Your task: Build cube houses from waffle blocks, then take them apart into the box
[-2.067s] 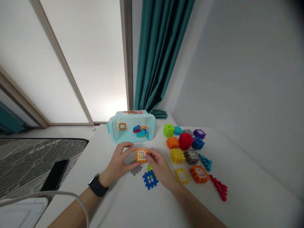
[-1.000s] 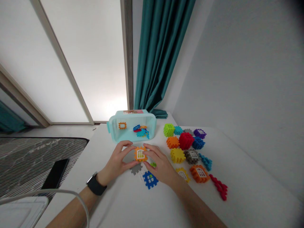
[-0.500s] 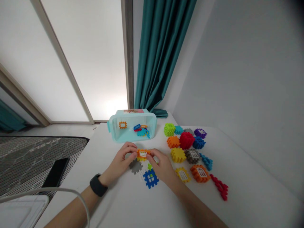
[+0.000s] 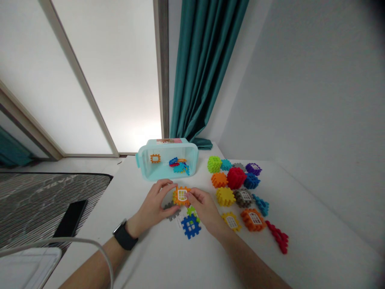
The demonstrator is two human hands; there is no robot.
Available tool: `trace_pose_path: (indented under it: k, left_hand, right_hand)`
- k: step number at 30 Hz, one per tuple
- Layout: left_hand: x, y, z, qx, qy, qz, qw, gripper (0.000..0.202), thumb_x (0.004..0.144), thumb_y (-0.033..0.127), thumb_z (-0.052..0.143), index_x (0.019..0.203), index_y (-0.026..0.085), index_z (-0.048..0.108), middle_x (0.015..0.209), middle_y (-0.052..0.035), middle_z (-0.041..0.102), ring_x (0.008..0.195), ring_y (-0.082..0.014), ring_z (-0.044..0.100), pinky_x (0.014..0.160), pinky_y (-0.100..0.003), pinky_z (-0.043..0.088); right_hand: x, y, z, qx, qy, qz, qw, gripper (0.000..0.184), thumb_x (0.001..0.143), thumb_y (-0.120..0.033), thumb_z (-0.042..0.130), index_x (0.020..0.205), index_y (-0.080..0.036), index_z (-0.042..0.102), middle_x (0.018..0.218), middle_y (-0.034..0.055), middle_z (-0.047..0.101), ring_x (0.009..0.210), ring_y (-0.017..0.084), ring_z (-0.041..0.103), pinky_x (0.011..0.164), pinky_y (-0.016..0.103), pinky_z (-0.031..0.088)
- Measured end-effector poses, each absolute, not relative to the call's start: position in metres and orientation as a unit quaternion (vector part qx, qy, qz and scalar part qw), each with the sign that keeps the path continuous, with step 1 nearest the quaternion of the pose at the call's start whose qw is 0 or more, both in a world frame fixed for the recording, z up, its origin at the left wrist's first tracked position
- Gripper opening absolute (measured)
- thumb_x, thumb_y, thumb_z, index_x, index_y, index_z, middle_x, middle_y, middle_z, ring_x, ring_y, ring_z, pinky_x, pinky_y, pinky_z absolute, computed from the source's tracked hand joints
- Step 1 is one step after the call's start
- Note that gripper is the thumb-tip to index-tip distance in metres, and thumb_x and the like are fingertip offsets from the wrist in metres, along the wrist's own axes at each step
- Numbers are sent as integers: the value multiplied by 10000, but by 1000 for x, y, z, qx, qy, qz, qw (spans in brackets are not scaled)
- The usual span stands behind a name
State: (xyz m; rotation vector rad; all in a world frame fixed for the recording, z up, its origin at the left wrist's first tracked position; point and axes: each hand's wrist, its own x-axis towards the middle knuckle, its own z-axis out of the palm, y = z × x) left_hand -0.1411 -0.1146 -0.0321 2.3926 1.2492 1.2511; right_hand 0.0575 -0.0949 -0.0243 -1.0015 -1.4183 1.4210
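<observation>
- Over the white desk [image 4: 156, 257], just in front of the pale teal storage box [image 4: 192, 154], you held an orange window block [image 4: 181, 196] between both hands.
- Your left hand [image 4: 155, 205] was closed on the block's left side, with thumb and fingers curled around it. A dark smartwatch [image 4: 124, 240] sat on that wrist.
- Your right hand [image 4: 205, 209] pinched the block's right side with its fingertips.
- Under and just beside your hands, a gray toothed tile [image 4: 171, 213], a lime green piece [image 4: 192, 210] and a blue grid tile [image 4: 190, 227] lay flat on the desk.
- To your right stood a cluster of built cubes: a lime green cube [image 4: 213, 164], a red cube [image 4: 235, 178], an orange cube [image 4: 218, 180], a yellow cube [image 4: 225, 196] and a gray window cube [image 4: 243, 196].
- Nearer to you lay a yellow window tile [image 4: 231, 221], an orange window cube [image 4: 252, 219] and a red toothed strip [image 4: 278, 237].
- The storage box held an orange frame tile [image 4: 155, 159] and a few blue and red pieces.
- A black phone [image 4: 69, 220] lay on the striped surface to your left, off the desk.
</observation>
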Motion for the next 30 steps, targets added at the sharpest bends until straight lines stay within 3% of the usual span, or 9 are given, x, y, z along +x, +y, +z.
trace_pose_path:
  k: [8, 11, 16, 19, 24, 30]
  left_hand:
    - [-142, -116, -29, 795, 424, 425, 87, 515, 823, 276, 727, 1303, 241, 542, 1254, -124, 536, 1162, -270, 564, 991, -448, 513]
    - [-143, -115, -30, 791, 425, 432, 83, 517, 822, 268, 723, 1301, 245, 530, 1256, -124, 526, 1164, -274, 557, 987, -457, 511]
    - [-143, -114, -30, 786, 428, 438, 80, 512, 818, 238, 714, 1295, 240, 526, 1246, -122, 528, 1161, -268, 557, 985, -455, 510]
    - [-144, -114, -29, 784, 430, 440, 83, 514, 816, 237, 707, 1299, 241, 533, 1245, -121, 538, 1158, -269, 562, 980, -453, 515]
    - [-144, -114, -28, 785, 426, 441, 83, 518, 821, 237, 699, 1308, 244, 523, 1244, -118, 535, 1144, -261, 565, 977, -451, 518]
    - [-142, -115, -26, 786, 420, 446, 84, 523, 815, 222, 688, 1308, 235, 513, 1234, -120, 536, 1134, -261, 569, 975, -445, 519]
  right_hand:
    - [60, -95, -23, -390, -595, 553, 433, 380, 862, -544, 592, 732, -187, 612, 681, -1, 610, 648, 149, 568, 604, 262, 469]
    - [63, -93, -24, -380, -593, 544, 455, 313, 880, -503, 584, 888, -195, 635, 783, 19, 673, 717, 166, 629, 650, 280, 520]
    - [67, -91, -26, -325, -612, 527, 492, 269, 939, -397, 525, 1149, -233, 555, 946, 40, 726, 837, 180, 698, 767, 330, 578]
    - [68, -93, -29, -314, -662, 472, 491, 265, 955, -273, 479, 1211, -244, 539, 1014, 48, 720, 900, 178, 697, 814, 342, 578]
    - [71, -95, -32, -302, -781, 305, 453, 431, 884, -62, 432, 1246, -253, 568, 1186, 80, 655, 1103, 197, 629, 959, 387, 532]
    - [71, -93, -32, -258, -839, 168, 448, 492, 864, -2, 438, 1252, -271, 578, 1164, 85, 649, 1145, 218, 597, 984, 423, 530]
